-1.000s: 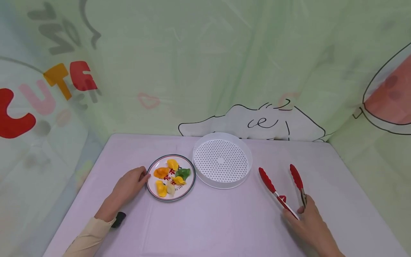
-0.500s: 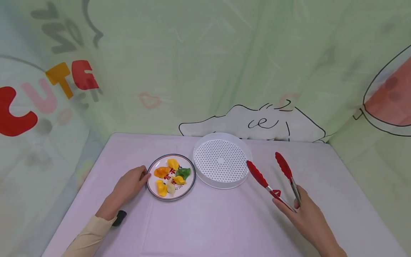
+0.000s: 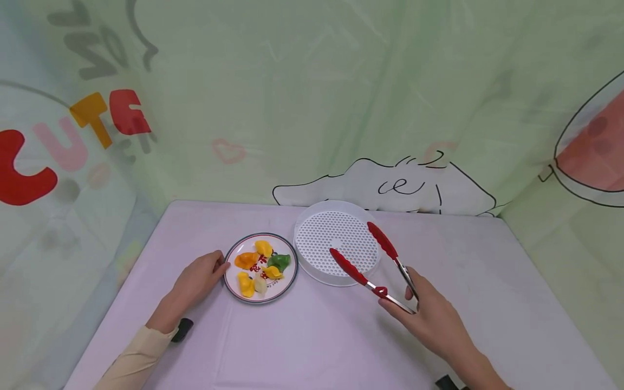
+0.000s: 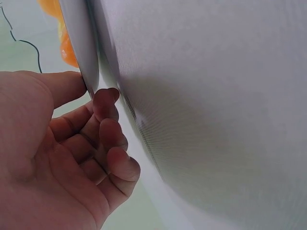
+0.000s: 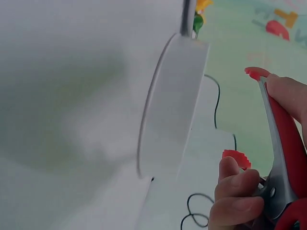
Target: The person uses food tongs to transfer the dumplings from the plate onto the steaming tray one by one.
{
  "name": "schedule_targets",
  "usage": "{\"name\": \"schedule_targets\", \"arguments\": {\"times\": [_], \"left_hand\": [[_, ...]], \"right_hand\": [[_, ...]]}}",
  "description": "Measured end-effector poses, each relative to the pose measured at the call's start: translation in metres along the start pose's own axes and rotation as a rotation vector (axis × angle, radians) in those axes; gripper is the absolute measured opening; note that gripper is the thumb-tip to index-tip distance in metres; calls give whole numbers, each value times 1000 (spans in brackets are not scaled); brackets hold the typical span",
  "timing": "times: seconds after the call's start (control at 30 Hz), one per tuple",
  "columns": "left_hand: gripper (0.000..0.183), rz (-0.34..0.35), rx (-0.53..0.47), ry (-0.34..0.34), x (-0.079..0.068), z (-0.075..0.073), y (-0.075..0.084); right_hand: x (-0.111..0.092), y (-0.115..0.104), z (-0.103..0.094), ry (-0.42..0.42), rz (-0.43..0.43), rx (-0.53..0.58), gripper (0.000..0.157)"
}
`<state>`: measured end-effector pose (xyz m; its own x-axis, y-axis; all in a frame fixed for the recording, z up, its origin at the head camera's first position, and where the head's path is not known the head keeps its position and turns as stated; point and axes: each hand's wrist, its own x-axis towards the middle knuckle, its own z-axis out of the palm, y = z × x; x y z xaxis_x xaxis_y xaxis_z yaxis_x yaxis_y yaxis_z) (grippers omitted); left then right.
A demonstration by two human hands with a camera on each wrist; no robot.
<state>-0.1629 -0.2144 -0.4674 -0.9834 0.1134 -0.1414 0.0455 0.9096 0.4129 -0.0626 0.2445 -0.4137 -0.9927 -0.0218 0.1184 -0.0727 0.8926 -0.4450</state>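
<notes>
My left hand [image 3: 197,281] pinches the left rim of a round plate [image 3: 281,291], thumb above and fingertips beneath, as the left wrist view shows the hand [image 4: 67,153] at the plate's edge [image 4: 82,43]. On the plate lie several dumplings: yellow ones [image 3: 264,248], an orange one [image 3: 246,260], a green one [image 3: 279,262] and a whitish one [image 3: 260,285]. My right hand [image 3: 434,317] grips metal tongs [image 3: 348,266] with red tips spread apart. Those tips overlap the right part of a white perforated steamer tray [image 3: 317,238] in the head view. Nothing sits between them.
The steamer tray stands right beside the plate at the table's back edge, its side wall [image 5: 172,110] showing in the right wrist view. A pale lilac cloth [image 3: 292,346] covers the table. Printed green curtains [image 3: 244,108] hang behind and along both sides.
My right hand has carried the tongs left and slightly forward, from the table's right side to over the steamer tray. The left hand and plate have stayed put.
</notes>
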Motion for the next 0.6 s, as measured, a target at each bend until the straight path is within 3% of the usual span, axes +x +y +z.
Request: {"name": "schedule_targets", "arguments": {"times": [0.27,0.4,0.6], "left_hand": [[20,-3,-11,-4,-3,-1,2],[20,-8,-22,-5,-4,-1,2],[19,-5,-45,-6,-6,-3,3]], "right_hand": [[4,-24,14,-3,-122,1,63],[5,-38,22,-36,-146,2,71],[6,-60,41,-107,-160,-6,67]]}}
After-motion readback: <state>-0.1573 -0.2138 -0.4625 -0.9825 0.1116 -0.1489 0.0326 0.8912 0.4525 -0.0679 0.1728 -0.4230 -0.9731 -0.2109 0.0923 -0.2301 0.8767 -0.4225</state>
